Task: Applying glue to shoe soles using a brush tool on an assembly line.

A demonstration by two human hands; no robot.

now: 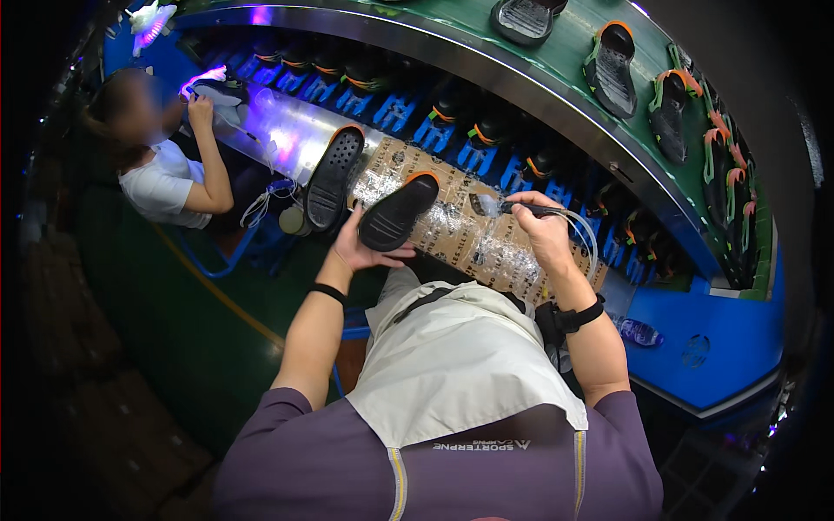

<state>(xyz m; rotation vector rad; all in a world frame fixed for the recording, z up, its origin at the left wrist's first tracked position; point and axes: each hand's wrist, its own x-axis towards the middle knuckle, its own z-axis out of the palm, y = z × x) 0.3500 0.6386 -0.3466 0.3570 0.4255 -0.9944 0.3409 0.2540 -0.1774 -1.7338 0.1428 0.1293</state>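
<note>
My left hand (367, 249) grips a black shoe sole (399, 214) with an orange edge at one end. The thumb lies along its side and the fingers reach under it, partly hidden. In my right hand (547, 234) is a black-handled brush (532, 208) with a clear tube trailing from its rear. Its pale bristle end points left, over the cardboard, apart from the sole. A second black sole (334, 180), with holes at its orange-edged end, lies just left of the held one.
Taped brown cardboard (456, 227) covers part of the metal bench (291, 122). Behind it, blue racks (432, 135) hold several shoes. A green conveyor (556, 65) carries more soles. At left a co-worker (169, 169) handles a shoe. A bottle (640, 332) lies on the blue surface.
</note>
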